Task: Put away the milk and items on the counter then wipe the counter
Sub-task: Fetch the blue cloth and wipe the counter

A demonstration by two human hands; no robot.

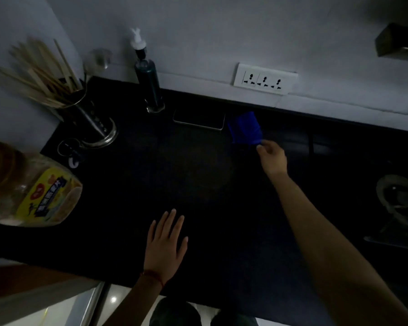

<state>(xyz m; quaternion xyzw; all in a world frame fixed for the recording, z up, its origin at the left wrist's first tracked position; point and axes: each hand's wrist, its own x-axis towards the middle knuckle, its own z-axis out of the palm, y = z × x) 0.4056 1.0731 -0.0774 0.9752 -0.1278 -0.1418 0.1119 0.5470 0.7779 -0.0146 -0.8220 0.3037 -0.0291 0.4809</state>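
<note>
Blue cloth (245, 128) — at the right hand (272, 157) fingertips, a corner pinched. Left hand (166, 241) — fingers straight, spread flat on the counter (198, 184). Advice: gather more cloth under the fingers before wiping.

The plastic jar (40, 191) at the left edge of the surface (198, 184) carries a yellow label with what look like dark blue Chinese characters and a red logo, too blurred to read.
</note>
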